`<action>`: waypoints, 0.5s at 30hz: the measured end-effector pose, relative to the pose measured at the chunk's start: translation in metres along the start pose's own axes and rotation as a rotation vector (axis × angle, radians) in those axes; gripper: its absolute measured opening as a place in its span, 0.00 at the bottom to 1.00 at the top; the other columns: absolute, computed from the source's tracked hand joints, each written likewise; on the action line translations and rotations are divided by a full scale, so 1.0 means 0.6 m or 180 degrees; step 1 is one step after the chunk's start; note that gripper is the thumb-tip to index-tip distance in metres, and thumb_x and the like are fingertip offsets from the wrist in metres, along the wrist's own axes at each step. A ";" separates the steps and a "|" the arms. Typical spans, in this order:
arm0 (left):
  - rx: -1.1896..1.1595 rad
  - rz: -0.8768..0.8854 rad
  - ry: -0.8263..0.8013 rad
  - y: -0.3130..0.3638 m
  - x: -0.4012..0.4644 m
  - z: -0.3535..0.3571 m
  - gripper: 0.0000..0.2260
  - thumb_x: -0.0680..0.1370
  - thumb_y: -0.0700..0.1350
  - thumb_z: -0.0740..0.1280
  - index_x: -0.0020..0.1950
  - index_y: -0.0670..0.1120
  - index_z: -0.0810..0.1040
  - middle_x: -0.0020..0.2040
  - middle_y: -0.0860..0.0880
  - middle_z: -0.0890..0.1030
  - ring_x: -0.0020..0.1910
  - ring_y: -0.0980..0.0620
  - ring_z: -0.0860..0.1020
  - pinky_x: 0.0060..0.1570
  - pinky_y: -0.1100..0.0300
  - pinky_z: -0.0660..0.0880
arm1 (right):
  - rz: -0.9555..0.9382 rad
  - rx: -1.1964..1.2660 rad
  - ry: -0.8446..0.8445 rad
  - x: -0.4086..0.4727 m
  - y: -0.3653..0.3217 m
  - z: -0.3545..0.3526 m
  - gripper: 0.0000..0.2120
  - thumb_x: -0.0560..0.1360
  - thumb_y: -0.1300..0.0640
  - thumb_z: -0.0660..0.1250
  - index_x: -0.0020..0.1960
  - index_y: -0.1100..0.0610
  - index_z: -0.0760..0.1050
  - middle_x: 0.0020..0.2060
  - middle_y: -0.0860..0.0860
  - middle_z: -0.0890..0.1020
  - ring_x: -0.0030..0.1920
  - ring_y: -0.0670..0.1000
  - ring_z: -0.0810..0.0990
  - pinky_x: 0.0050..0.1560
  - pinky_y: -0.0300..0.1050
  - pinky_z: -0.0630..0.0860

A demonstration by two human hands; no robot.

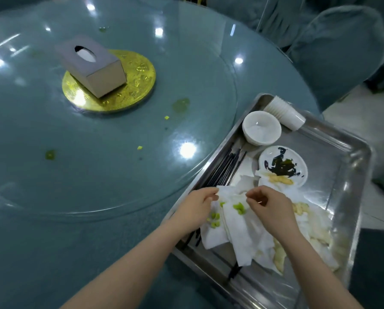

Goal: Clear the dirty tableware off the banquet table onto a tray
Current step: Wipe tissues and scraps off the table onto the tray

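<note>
Nearest the camera, both forearms reached in over a steel tray (351, 175) that sat on the right edge of the round counter (97, 230). The left hand (195, 208) pinched the upper left corner of a white paper napkin (235, 224), fingers curled on its edge. The right hand (273, 206) hovered at the napkin's upper right, thumb and forefinger drawn close together; whether they actually gripped the paper could not be told. Green food bits (239, 207) lay on the napkin, which rested over a heap of soiled napkins (315, 230) stained yellow.

Beyond the hands, black chopsticks (224, 170) lay along the tray's left side, beside a small plate (298, 161) smeared with dark sauce. Farther on stood a white bowl (261, 128), and a stack of paper cups (284, 112) lay tipped in the far corner.

Out on the glass turntable (142, 121), with scraps and spills scattered over it, a tissue box (92, 65) sat on a gold disc (139, 74). Covered chairs (338, 52) stood behind.
</note>
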State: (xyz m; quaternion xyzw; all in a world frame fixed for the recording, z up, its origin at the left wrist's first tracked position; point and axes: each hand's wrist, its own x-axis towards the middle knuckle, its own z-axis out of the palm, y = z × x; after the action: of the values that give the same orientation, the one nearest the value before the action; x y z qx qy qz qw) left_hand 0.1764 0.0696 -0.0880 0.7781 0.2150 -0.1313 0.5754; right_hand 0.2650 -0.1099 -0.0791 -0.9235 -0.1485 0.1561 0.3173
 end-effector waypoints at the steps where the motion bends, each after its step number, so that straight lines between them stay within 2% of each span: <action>1: -0.0247 0.0023 0.0086 -0.001 -0.003 -0.005 0.19 0.80 0.34 0.53 0.68 0.46 0.72 0.61 0.49 0.79 0.61 0.56 0.75 0.54 0.71 0.68 | -0.0042 0.0077 0.0035 0.003 -0.003 0.004 0.13 0.73 0.59 0.71 0.38 0.41 0.75 0.36 0.38 0.80 0.38 0.36 0.77 0.36 0.27 0.68; 4: -0.0605 0.0210 0.0145 -0.003 -0.011 -0.020 0.26 0.74 0.25 0.52 0.67 0.46 0.71 0.63 0.47 0.76 0.62 0.55 0.73 0.55 0.75 0.68 | -0.0159 0.0271 0.0059 0.015 -0.017 0.019 0.14 0.73 0.60 0.70 0.40 0.41 0.75 0.37 0.39 0.80 0.40 0.33 0.77 0.37 0.22 0.68; 6: -0.0553 0.0287 -0.0061 -0.006 -0.015 -0.026 0.30 0.73 0.26 0.56 0.70 0.50 0.67 0.67 0.49 0.71 0.66 0.56 0.70 0.59 0.72 0.67 | -0.0207 0.0247 0.0030 0.025 -0.028 0.029 0.11 0.74 0.59 0.69 0.42 0.42 0.77 0.37 0.38 0.80 0.39 0.34 0.76 0.38 0.22 0.68; 9: -0.0549 0.0243 -0.0218 -0.007 -0.015 -0.031 0.36 0.71 0.33 0.69 0.74 0.54 0.61 0.70 0.51 0.68 0.68 0.58 0.68 0.56 0.72 0.69 | -0.0252 0.0279 0.0019 0.043 -0.039 0.039 0.08 0.74 0.59 0.69 0.45 0.45 0.78 0.37 0.37 0.79 0.41 0.32 0.76 0.38 0.22 0.68; 11: -0.0714 0.0214 -0.0142 -0.005 -0.013 -0.033 0.34 0.73 0.37 0.71 0.75 0.52 0.60 0.71 0.50 0.68 0.69 0.57 0.68 0.56 0.73 0.70 | -0.0248 0.0308 0.0022 0.055 -0.044 0.044 0.08 0.75 0.59 0.68 0.46 0.46 0.79 0.37 0.37 0.79 0.41 0.32 0.76 0.38 0.22 0.68; 15: -0.1299 0.0049 0.0167 -0.003 -0.004 -0.051 0.22 0.79 0.35 0.60 0.71 0.50 0.66 0.64 0.51 0.75 0.59 0.61 0.75 0.50 0.76 0.71 | -0.0222 0.0274 0.0041 0.079 -0.052 0.057 0.07 0.75 0.58 0.67 0.47 0.46 0.79 0.38 0.37 0.79 0.40 0.34 0.77 0.36 0.26 0.68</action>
State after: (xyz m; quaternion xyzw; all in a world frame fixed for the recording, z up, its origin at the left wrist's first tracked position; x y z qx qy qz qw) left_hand 0.1720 0.0986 -0.0789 0.6502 0.2461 -0.0603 0.7163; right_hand 0.2895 -0.0503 -0.0941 -0.9043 -0.1716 0.1453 0.3629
